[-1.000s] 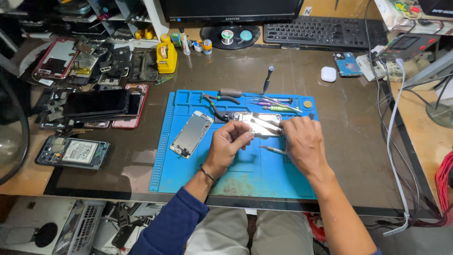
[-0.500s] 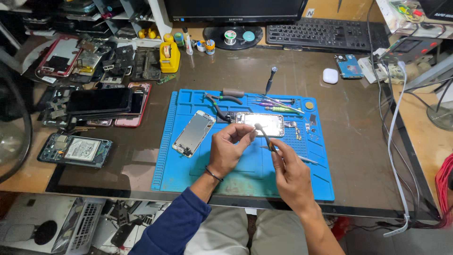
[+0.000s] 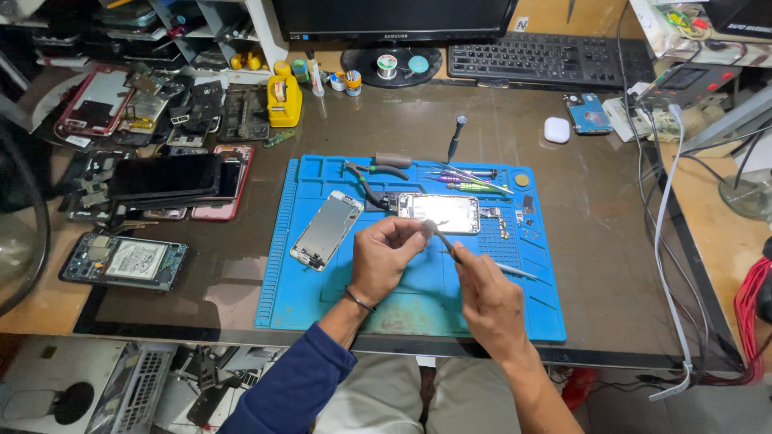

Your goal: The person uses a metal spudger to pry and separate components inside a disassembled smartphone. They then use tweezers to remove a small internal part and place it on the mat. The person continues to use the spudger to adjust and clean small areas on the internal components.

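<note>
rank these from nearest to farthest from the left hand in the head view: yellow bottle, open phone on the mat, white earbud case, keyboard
From the left hand:
1. Open phone, just above it on the blue mat.
2. Yellow bottle, far upper left.
3. White earbud case, upper right.
4. Keyboard, at the back right.

- The blue work mat (image 3: 354, 297) looks like soft rubber, matt, with little ridges and pockets.
- The open phone body (image 3: 439, 212) is shiny metal and catches the light.
- The screen panel (image 3: 326, 229) beside it looks like smooth, glossy glass.
- The thin tool (image 3: 447, 245) in the right hand (image 3: 489, 301) looks like dark metal.
- The desk top (image 3: 579, 217) is smooth, brown and a bit shiny.
- The sleeve (image 3: 293, 386) is blue cloth.
</note>
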